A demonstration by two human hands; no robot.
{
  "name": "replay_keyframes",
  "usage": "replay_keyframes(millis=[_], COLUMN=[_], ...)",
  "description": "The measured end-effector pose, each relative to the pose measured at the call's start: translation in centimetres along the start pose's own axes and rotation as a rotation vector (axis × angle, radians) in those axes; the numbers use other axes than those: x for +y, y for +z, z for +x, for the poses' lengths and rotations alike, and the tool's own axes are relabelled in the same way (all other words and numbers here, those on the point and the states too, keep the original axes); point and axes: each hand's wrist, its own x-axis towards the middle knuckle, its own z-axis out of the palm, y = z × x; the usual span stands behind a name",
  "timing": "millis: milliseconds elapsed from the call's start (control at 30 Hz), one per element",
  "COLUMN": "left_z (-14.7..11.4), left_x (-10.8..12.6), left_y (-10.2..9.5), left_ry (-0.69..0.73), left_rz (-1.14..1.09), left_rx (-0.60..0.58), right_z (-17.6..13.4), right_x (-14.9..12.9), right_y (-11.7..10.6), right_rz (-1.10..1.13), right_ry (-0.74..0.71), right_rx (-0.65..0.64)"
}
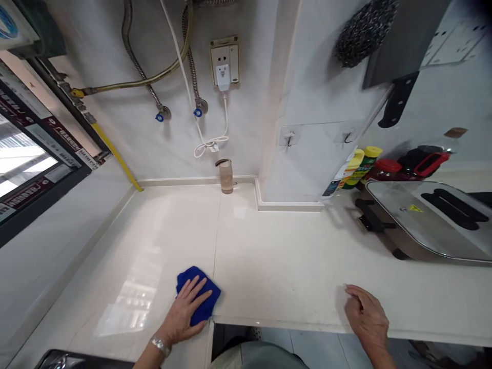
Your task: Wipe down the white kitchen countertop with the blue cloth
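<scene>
My left hand [189,306] lies flat with spread fingers on a folded blue cloth [207,302], pressing it to the white countertop [292,246] near the front edge. A metal watch band [160,347] circles that wrist. My right hand [367,316] is over the front edge of the counter on the right, its fingers curled in. Whether anything small sits inside those curled fingers is hidden. No other object touches the right hand; an electric pan with a lid [434,220] stands beyond it.
Against the back wall stands a small glass jar [226,177]. Condiment bottles [359,166] crowd behind the pan. A cleaver [400,66] and a steel scrubber [367,33] hang on the right wall. A black appliance edge [84,360] shows at bottom left; a plugged charger [223,77] has a dangling cable.
</scene>
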Motion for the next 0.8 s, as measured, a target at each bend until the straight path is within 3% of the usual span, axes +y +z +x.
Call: replay_keyframes(millis=[267, 467, 633, 700, 800], left_z=[-6.5, -8.9, -6.1, -4.1, -1.5], left_x=[-9.2, -15.6, -17.8, -17.5, -16.5], left_y=[-0.6, -2.0, -3.9, -4.3, -4.2], left_ry=[-0.38, -0.843, -1.37, -1.508, -1.601], left_rz=[0.124, 0.118, 0.166, 0.167, 0.123], left_rx=[0.167, 0.204, 0.26, 0.318, 0.376], right_z=[0.2, 0.3, 0.3, 0.3, 0.3], right_x=[-0.4, -0.5, -0.4, -0.5, -0.7], right_y=[-0.3, -0.1, 0.3, 0.3, 0.3], right_rz=[0.02, 0.012, 0.008, 0.007, 0.015], right_ry=[0.05, 0.055, 0.068, 0.089, 0.109], right_rx=[-0.034, 0.0, 0.019, 0.023, 0.028])
